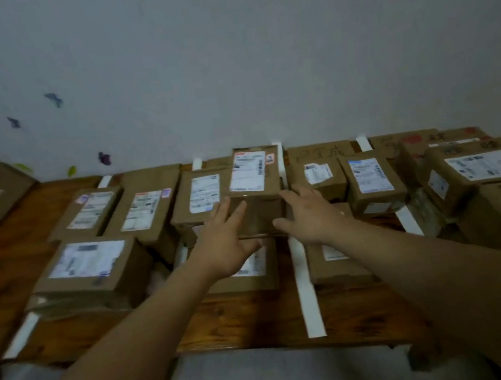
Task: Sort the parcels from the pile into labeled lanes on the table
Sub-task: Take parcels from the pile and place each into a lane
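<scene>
Wooden table point(248, 317), split into lanes by white tape strips point(308, 297). The brown cardboard parcel with a white label point(255, 185) sits stacked on other parcels toward the far edge, long axis running away from you. Your left hand point(229, 247) and right hand point(310, 216) flank its near end, equally close, fingers straight, loosely spread, touching it.

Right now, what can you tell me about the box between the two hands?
The box is brown cardboard, with a white shipping label on top and glossy tape on its near face. It sits level, higher than the parcels around it. The left hand and right hand touch its near corners with straight fingers.
</scene>
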The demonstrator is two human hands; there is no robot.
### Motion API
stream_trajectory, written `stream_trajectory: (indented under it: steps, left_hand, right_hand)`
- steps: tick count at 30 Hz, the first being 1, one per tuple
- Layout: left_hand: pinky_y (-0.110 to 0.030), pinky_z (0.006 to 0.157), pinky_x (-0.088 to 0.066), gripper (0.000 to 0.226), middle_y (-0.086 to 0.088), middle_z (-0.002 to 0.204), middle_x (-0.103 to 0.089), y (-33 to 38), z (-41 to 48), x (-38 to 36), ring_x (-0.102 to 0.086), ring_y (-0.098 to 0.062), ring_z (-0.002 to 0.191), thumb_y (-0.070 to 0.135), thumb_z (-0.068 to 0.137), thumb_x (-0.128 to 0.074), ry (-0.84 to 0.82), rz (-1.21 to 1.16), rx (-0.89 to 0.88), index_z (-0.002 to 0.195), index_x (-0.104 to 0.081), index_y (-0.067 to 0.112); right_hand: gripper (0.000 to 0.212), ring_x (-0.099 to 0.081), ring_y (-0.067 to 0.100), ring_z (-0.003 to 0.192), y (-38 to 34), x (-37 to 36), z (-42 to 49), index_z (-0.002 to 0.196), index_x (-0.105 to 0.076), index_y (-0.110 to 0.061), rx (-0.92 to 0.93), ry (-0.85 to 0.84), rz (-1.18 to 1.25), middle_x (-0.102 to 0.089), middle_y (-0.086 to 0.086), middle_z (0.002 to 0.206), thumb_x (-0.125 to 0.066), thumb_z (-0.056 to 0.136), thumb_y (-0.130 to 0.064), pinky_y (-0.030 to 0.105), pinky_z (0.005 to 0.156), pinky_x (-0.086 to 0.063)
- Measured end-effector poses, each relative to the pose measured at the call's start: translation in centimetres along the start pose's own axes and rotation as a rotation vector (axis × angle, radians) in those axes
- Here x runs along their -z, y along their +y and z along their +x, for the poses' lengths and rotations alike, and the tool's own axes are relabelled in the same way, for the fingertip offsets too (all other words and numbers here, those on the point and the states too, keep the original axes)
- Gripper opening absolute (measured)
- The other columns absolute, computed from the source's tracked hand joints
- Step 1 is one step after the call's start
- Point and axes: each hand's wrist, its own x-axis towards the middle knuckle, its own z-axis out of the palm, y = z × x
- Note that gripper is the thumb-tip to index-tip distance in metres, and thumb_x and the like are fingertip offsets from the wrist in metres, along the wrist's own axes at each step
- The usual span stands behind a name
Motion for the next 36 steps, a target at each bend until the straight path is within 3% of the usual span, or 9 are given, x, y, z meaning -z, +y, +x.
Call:
stream_trajectory:
  steps: [5, 12, 18, 29, 36]
  left_hand:
    - [-0.04, 0.119, -0.008, 0.082, 0.0, 0.16, 0.004, -10.2, -5.2, 7.9, 0.006, -0.019, 0.147, 0.047, 0.087, -0.058, 0.128, 0.008, 0.068, 0.151, -0.009, 0.029]
    - [-0.039, 0.117, -0.008, 0.082, -0.005, 0.16, 0.003, -25.9, -14.3, 17.0, 0.005, -0.026, 0.146, 0.048, 0.087, -0.058, 0.155, -0.027, 0.31, 0.151, -0.01, 0.029]
    - [-0.04, 0.117, -0.01, 0.081, -0.004, 0.16, 0.001, -36.5, -18.9, 21.6, 0.004, -0.026, 0.146, 0.048, 0.088, -0.058, 0.223, -0.129, 0.498, 0.151, -0.013, 0.027]
    - [-0.043, 0.117, -0.01, 0.079, -0.001, 0.16, 0.002, -54.3, -17.8, 29.3, 0.004, -0.026, 0.147, 0.047, 0.088, -0.057, 0.299, -0.203, 0.776, 0.151, -0.012, 0.03]
    - [-0.045, 0.118, -0.008, 0.078, -0.004, 0.16, 0.002, -63.9, -16.6, 34.0, 0.003, -0.028, 0.146, 0.045, 0.09, -0.055, 0.299, -0.194, 0.833, 0.151, -0.01, 0.027]
  right_hand:
    - [0.068, -0.021, 0.03, 0.142, -11.8, -0.5, 0.3, 0.15, -0.026, -0.022, 0.109, 0.047, -0.032, -0.021, 0.01, 0.157, -0.05, 0.093, -0.051, 0.043, 0.114, -0.025]
    - [0.067, -0.024, 0.029, 0.141, -29.4, -4.7, 1.5, 0.149, -0.03, -0.021, 0.29, 0.033, -0.07, -0.026, 0.011, 0.154, -0.051, 0.093, -0.049, 0.036, 0.113, -0.023]
    - [0.063, -0.034, 0.028, 0.135, -40.7, -7.6, 4.7, 0.146, -0.036, -0.023, 0.444, -0.001, -0.104, -0.037, 0.009, 0.146, -0.051, 0.092, -0.052, 0.036, 0.109, -0.031]
    - [0.067, -0.029, 0.03, 0.138, -58.8, -13.9, 18.8, 0.149, -0.031, -0.023, 0.594, -0.122, -0.09, -0.03, 0.01, 0.15, -0.048, 0.093, -0.055, 0.038, 0.11, -0.031]
    - [0.066, -0.03, 0.032, 0.137, -68.6, -16.9, 26.5, 0.148, -0.033, -0.02, 0.651, -0.169, -0.075, -0.031, 0.013, 0.15, -0.049, 0.093, -0.054, 0.04, 0.111, -0.031]
